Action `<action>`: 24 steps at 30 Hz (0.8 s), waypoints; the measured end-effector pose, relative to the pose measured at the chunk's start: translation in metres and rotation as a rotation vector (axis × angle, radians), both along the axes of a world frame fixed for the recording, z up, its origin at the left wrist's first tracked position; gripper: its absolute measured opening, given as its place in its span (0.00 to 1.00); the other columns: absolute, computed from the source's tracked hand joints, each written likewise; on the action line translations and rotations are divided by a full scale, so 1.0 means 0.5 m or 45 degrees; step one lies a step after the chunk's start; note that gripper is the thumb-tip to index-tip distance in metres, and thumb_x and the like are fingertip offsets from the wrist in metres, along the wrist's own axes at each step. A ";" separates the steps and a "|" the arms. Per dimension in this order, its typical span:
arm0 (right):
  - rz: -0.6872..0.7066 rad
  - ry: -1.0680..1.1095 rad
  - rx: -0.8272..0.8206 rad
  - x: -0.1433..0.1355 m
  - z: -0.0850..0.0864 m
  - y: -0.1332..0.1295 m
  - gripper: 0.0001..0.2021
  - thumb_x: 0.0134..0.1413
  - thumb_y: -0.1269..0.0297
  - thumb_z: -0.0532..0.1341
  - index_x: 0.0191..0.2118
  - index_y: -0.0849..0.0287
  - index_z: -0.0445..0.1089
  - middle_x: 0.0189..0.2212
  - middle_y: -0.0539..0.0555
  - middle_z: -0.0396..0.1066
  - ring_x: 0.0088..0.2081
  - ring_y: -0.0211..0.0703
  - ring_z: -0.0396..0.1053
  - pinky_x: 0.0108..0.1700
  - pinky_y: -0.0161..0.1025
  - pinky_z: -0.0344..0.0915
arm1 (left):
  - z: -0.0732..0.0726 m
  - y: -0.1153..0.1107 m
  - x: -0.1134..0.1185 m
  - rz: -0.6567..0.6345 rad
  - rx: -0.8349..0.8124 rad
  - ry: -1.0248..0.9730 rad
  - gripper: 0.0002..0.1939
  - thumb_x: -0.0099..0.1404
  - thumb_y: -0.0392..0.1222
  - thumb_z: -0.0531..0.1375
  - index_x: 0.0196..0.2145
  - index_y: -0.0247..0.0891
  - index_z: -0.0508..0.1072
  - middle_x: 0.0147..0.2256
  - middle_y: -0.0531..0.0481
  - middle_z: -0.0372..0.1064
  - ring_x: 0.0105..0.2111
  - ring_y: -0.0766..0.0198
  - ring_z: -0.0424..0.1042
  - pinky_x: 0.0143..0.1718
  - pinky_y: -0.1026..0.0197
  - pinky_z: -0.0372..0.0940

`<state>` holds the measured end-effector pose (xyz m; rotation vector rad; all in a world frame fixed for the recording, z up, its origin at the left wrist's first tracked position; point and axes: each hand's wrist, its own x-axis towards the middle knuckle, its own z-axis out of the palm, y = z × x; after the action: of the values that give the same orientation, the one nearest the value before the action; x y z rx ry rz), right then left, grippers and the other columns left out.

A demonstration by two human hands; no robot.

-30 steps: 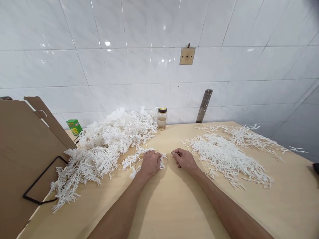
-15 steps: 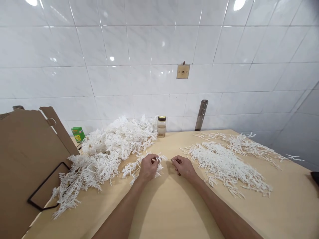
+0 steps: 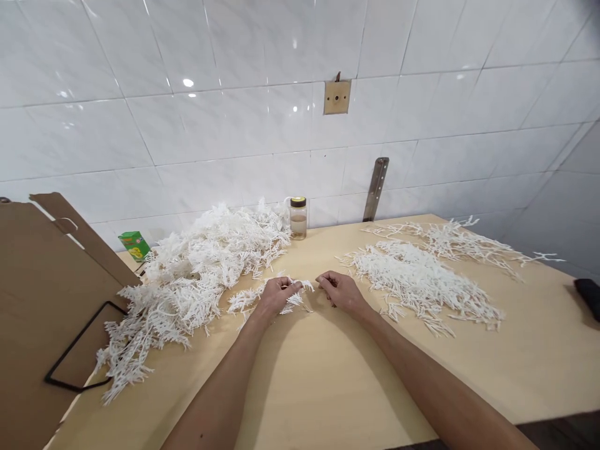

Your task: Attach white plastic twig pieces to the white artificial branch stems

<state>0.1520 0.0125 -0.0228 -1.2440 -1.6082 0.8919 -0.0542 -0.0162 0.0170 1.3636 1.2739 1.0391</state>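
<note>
A white branching sprig (image 3: 294, 301) is pinched in my left hand (image 3: 277, 295), and its fringed tips stick out past the fingers toward the right. My right hand (image 3: 341, 291) is closed at thumb and forefinger, a short distance right of the sprig; whatever it may hold is too small to make out. Behind and left of my left hand lies a large heap of fluffy white sprigs (image 3: 206, 269). A flatter pile of white cut pieces (image 3: 417, 281) spreads to the right of my right hand.
Thin bare white branches (image 3: 459, 240) lie at the back right. A jar with a dark lid (image 3: 298, 219) stands near the tiled wall. At left are a cardboard box (image 3: 56, 300), a black wire frame (image 3: 70, 350) and a green box (image 3: 135, 245). A black object (image 3: 588, 297) sits far right.
The view has tilted down and turned slightly, so the wall and table items sit higher. My left fingers have shifted on the sprig, and both hands remain close together.
</note>
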 end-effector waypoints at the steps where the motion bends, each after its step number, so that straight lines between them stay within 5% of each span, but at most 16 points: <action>1: 0.017 0.018 -0.010 -0.002 0.004 -0.004 0.17 0.56 0.48 0.57 0.33 0.59 0.72 0.18 0.48 0.67 0.17 0.35 0.62 0.18 0.32 0.61 | -0.002 0.000 0.002 0.007 0.023 0.006 0.19 0.52 0.55 0.66 0.23 0.35 0.70 0.20 0.56 0.60 0.21 0.71 0.57 0.24 0.65 0.50; 8: 0.303 0.210 -0.195 -0.019 0.028 -0.035 0.22 0.57 0.43 0.57 0.33 0.59 0.69 0.20 0.47 0.67 0.17 0.34 0.64 0.18 0.30 0.60 | -0.027 0.010 0.019 0.101 0.215 0.184 0.07 0.54 0.38 0.63 0.32 0.34 0.76 0.25 0.53 0.68 0.23 0.69 0.61 0.26 0.66 0.56; 12: 0.315 0.220 -0.204 -0.021 0.024 -0.034 0.19 0.56 0.46 0.58 0.34 0.59 0.69 0.19 0.46 0.65 0.16 0.33 0.62 0.17 0.30 0.59 | -0.043 0.013 0.024 0.178 0.553 0.374 0.13 0.52 0.28 0.58 0.34 0.37 0.78 0.30 0.52 0.68 0.23 0.71 0.60 0.25 0.67 0.57; 17: 0.280 0.192 -0.220 -0.018 0.019 -0.028 0.16 0.57 0.50 0.59 0.38 0.59 0.70 0.18 0.45 0.65 0.15 0.33 0.63 0.17 0.30 0.60 | -0.054 0.012 0.026 0.191 0.862 0.447 0.16 0.55 0.27 0.57 0.37 0.40 0.79 0.32 0.50 0.66 0.28 0.69 0.64 0.27 0.67 0.60; 24: 0.317 0.207 -0.195 -0.019 0.023 -0.032 0.14 0.57 0.52 0.59 0.33 0.59 0.68 0.19 0.45 0.64 0.15 0.32 0.64 0.18 0.30 0.62 | -0.041 0.007 0.026 0.160 0.868 0.549 0.16 0.58 0.29 0.57 0.38 0.42 0.80 0.31 0.50 0.66 0.31 0.67 0.66 0.33 0.65 0.63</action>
<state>0.1426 -0.0033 -0.0114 -1.0566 -1.6098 1.2603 -0.0412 -0.0127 -0.0037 2.1335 1.3821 1.3918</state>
